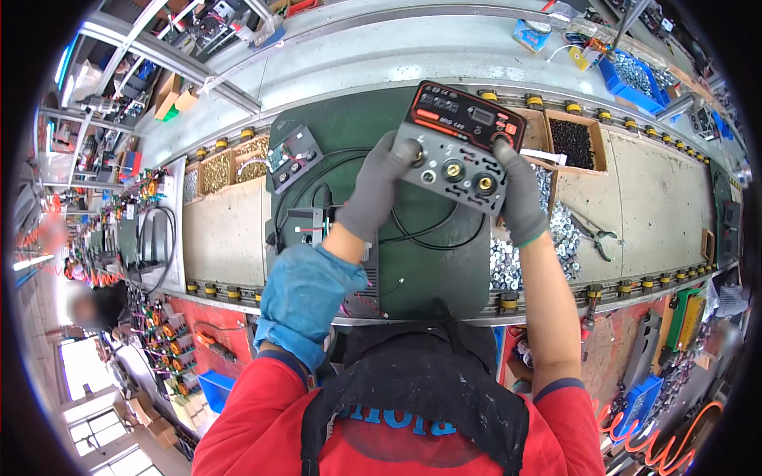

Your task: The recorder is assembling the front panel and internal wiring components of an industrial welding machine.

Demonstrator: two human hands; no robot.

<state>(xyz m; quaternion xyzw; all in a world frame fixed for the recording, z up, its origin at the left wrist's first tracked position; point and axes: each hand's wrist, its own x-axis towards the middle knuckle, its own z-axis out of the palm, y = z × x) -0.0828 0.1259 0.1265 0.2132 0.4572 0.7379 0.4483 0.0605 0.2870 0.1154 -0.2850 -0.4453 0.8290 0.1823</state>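
Hands in grey knit gloves hold a grey-and-black machine front panel (462,151) with a red top strip, a small display and three brass sockets, lifted above the dark green mat (349,131) on the counter (667,198). The left hand (379,189) is closed on the panel's left edge, its fingers curled over a knob there; the right hand (517,194) is closed on the right edge, thumb up beside the red-ringed knob. Black cables (432,234) loop on the mat just below the hands, and whether any of them runs to the panel's back cannot be told. If one does, tilting or pulling the panel further could strain it or drag the small black circuit module (292,157) lying left of the left hand. Glove fabric could also slip on the smooth faceplate, and a dropped panel would land among the silvery washers (556,222) heaped under the right hand. Right of that hand lie pliers (597,234) and a cardboard box of black screws (573,143). The panel's rear, its wiring and the fingertips behind it are hidden; the person's apron covers the near counter edge.
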